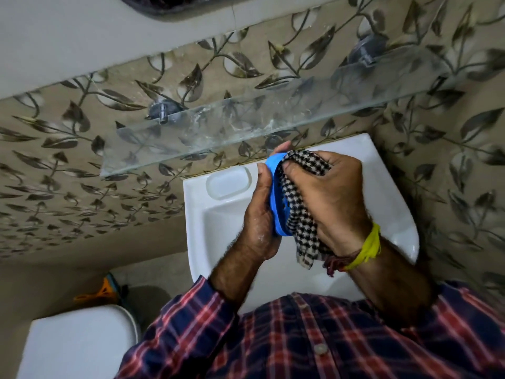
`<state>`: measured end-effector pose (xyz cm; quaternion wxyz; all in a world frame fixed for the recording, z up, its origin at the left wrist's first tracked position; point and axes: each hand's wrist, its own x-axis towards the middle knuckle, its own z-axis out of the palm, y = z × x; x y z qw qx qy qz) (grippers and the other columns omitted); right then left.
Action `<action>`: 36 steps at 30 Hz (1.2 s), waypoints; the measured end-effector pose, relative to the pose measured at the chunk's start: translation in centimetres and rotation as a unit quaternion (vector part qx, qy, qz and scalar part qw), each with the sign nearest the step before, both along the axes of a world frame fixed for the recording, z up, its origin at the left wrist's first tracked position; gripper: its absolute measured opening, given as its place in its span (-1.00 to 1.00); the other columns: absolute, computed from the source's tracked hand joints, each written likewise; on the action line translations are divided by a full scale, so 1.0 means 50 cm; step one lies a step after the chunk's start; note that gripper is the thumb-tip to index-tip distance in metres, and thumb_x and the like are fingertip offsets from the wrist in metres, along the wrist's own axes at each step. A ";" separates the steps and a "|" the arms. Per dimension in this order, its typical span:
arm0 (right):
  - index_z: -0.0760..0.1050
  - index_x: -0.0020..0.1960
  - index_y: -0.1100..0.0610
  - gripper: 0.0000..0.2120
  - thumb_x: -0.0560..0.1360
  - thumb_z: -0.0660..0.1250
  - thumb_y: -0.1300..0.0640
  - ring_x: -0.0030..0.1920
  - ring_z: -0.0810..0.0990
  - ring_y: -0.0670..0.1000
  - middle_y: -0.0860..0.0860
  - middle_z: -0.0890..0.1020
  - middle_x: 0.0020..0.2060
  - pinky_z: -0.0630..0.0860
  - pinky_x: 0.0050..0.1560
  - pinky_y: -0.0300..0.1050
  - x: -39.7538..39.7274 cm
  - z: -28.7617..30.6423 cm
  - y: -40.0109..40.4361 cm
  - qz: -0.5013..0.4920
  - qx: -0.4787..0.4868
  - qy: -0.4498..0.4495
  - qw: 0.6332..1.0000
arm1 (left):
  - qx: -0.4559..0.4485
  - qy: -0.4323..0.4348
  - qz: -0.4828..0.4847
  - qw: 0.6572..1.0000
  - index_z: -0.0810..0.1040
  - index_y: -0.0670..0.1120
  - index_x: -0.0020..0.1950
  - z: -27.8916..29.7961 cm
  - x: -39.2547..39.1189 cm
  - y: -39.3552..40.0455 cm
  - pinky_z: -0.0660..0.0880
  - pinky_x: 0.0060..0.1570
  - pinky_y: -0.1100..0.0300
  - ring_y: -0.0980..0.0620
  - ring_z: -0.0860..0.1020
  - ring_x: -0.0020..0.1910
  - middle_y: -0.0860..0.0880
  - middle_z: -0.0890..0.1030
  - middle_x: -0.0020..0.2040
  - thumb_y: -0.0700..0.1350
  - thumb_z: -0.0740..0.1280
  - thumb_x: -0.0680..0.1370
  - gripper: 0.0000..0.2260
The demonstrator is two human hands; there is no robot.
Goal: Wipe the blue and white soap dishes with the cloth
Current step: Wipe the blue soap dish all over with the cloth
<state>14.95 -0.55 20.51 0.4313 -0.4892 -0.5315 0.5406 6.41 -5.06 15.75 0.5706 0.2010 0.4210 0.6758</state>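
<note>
Right hand fingers curled round the checked cloth, pressing it into the blue soap dish, left hand gripping the dish on edge from behind, both above the white washbasin, glass shelf on the leaf-patterned wall beyond.

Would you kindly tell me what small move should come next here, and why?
Probably rub the checked cloth along the blue soap dish: the left hand holds it on edge over the sink, and the right hand presses cloth on it.
</note>
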 end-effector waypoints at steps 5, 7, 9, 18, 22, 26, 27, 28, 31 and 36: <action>0.68 -0.23 0.01 -0.87 0.42 0.47 0.23 -0.28 0.73 -0.10 -0.12 0.73 -0.32 0.68 -0.24 -0.14 0.005 0.000 -0.028 0.086 -0.049 0.033 0.995 | 0.020 0.014 0.005 1.000 0.41 -0.03 0.47 0.000 0.000 -0.014 0.56 0.23 0.04 -0.09 0.61 0.17 -0.16 0.61 0.19 0.19 0.12 0.64 -0.52; 0.68 -0.27 0.02 -0.86 0.40 0.47 0.23 -0.27 0.74 -0.02 -0.06 0.74 -0.32 0.70 -0.23 -0.04 0.009 0.004 -0.019 0.055 -0.093 0.052 0.993 | 0.003 0.036 0.008 0.999 0.33 -0.06 0.52 -0.002 0.011 -0.020 0.54 0.27 0.03 -0.10 0.60 0.23 -0.15 0.62 0.25 0.20 0.18 0.61 -0.45; 0.67 -0.25 0.11 -0.93 0.41 0.47 0.22 -0.27 0.74 0.03 0.01 0.74 -0.32 0.70 -0.22 0.02 0.009 0.004 -0.022 0.039 -0.085 0.044 0.995 | -0.006 0.063 0.016 0.998 0.35 -0.05 0.51 0.003 0.013 -0.018 0.51 0.29 0.01 -0.10 0.59 0.23 -0.16 0.62 0.24 0.21 0.18 0.60 -0.45; 0.64 -0.24 0.14 -0.92 0.43 0.46 0.24 -0.31 0.72 -0.07 0.05 0.73 -0.32 0.66 -0.30 -0.18 0.027 0.016 -0.017 0.129 -0.017 -0.036 0.991 | 0.016 0.084 -0.001 0.996 0.38 -0.06 0.45 -0.001 -0.003 -0.010 0.58 0.11 0.05 -0.08 0.61 0.08 -0.15 0.61 0.11 0.18 -0.02 0.69 -0.52; 0.61 -0.22 0.26 -0.91 0.42 0.46 0.25 -0.42 0.64 0.00 0.19 0.69 -0.35 0.60 -0.41 -0.06 0.030 0.011 -0.042 0.201 -0.037 -0.094 0.974 | 0.032 0.093 -0.004 0.995 0.45 -0.01 0.39 0.020 -0.023 0.005 0.46 0.01 -0.01 -0.11 0.48 -0.02 -0.18 0.44 0.10 0.19 -0.05 0.68 -0.53; 0.63 -0.20 0.27 -0.93 0.44 0.43 0.27 -0.33 0.71 0.07 0.17 0.70 -0.34 0.67 -0.30 0.04 0.025 0.021 -0.023 0.179 -0.002 -0.087 0.980 | 0.039 0.076 -0.006 0.996 0.46 -0.02 0.36 0.004 -0.014 -0.003 0.54 0.07 0.04 -0.08 0.56 0.02 -0.15 0.55 0.07 0.18 -0.06 0.69 -0.54; 0.62 -0.21 0.27 -0.92 0.44 0.43 0.26 -0.35 0.70 0.09 0.17 0.70 -0.35 0.66 -0.33 0.07 0.027 0.019 -0.025 0.204 0.008 -0.109 0.973 | 0.041 0.080 -0.005 0.996 0.47 -0.02 0.35 0.007 -0.019 0.000 0.53 0.03 0.05 -0.09 0.54 0.00 -0.14 0.54 0.06 0.18 -0.06 0.69 -0.54; 0.61 -0.21 0.26 -0.92 0.44 0.44 0.24 -0.37 0.69 0.11 0.16 0.69 -0.36 0.65 -0.35 0.10 0.030 0.015 -0.030 0.231 0.009 -0.129 0.964 | 0.041 0.089 -0.005 0.995 0.48 0.00 0.35 0.011 -0.023 0.003 0.51 0.00 0.04 -0.09 0.52 -0.03 -0.13 0.54 0.06 0.19 -0.05 0.69 -0.54; 0.61 -0.21 0.25 -0.93 0.43 0.45 0.25 -0.35 0.69 0.13 0.15 0.69 -0.36 0.67 -0.32 0.09 0.034 0.008 -0.034 0.253 0.010 -0.142 0.957 | 0.029 0.097 0.000 0.995 0.48 0.00 0.35 0.023 -0.026 0.006 0.47 0.01 -0.01 -0.19 0.46 0.02 -0.18 0.51 0.13 0.21 -0.04 0.67 -0.53; 0.58 -0.20 0.23 -0.90 0.45 0.45 0.21 -0.40 0.65 0.21 0.20 0.66 -0.36 0.61 -0.44 0.11 0.038 0.003 -0.029 0.286 0.049 -0.158 0.944 | 0.013 0.093 0.006 0.996 0.55 0.05 0.31 0.037 -0.037 0.014 0.53 -0.07 0.05 -0.07 0.55 -0.09 -0.10 0.60 0.04 0.23 0.03 0.67 -0.56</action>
